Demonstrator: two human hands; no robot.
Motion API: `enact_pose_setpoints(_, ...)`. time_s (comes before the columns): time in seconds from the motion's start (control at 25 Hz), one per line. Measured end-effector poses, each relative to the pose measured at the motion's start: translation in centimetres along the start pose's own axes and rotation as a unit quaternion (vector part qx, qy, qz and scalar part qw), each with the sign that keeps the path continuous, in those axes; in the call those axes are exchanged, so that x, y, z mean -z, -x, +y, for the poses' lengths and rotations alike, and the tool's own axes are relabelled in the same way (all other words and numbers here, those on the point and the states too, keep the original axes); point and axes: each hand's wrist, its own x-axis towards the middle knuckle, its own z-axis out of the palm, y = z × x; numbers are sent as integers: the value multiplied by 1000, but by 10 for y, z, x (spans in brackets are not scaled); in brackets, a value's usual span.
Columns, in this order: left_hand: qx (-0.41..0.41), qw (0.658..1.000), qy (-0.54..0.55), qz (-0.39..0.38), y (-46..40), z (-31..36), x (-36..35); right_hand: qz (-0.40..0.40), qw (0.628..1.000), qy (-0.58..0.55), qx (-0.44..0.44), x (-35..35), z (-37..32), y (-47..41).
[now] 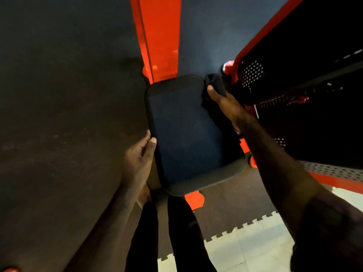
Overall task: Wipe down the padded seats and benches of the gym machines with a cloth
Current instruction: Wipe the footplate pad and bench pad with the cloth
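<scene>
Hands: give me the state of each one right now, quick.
Left hand: fingers curled round the left edge of the padded seat, gripping it.
Right hand: holds the dark cloth at the seat's far right edge.

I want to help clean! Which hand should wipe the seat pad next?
The right hand, probably. It already holds the dark cloth at the far right edge of the seat pad. The left hand has no cloth; it grips the pad's near left edge, apparently steadying it.
</scene>
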Motion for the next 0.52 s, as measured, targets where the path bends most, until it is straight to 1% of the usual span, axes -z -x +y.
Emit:
enact_pose_setpoints(0.04,-2,1000,-2,-1,0,0,0,25,1000,17,6,-1,3,6)
enact_pose_setpoints(0.12,8,1000,2,-9,4,5,1,55,998,16,-1,-1,11,56)
enact_pose_setpoints(0.24,20,999,24,-17,6,12,4,57,998,-39,-15,4,39,108)
enact_pose_setpoints(0.28,22,999,30,-19,5,10,5,48,998,-28,-4,3,41,109)
enact_pose_setpoints(0.36,20,999,38,-23,3,9,9,62,998,-17,1,3,37,87)
enact_pose_setpoints(0.44,11,999,39,-21,1,6,9,82,997,-12,3,3,34,69)
enact_pose_setpoints(0.52,8,999,38,-26,1,4,9,119,993,-9,6,-2,44,85)
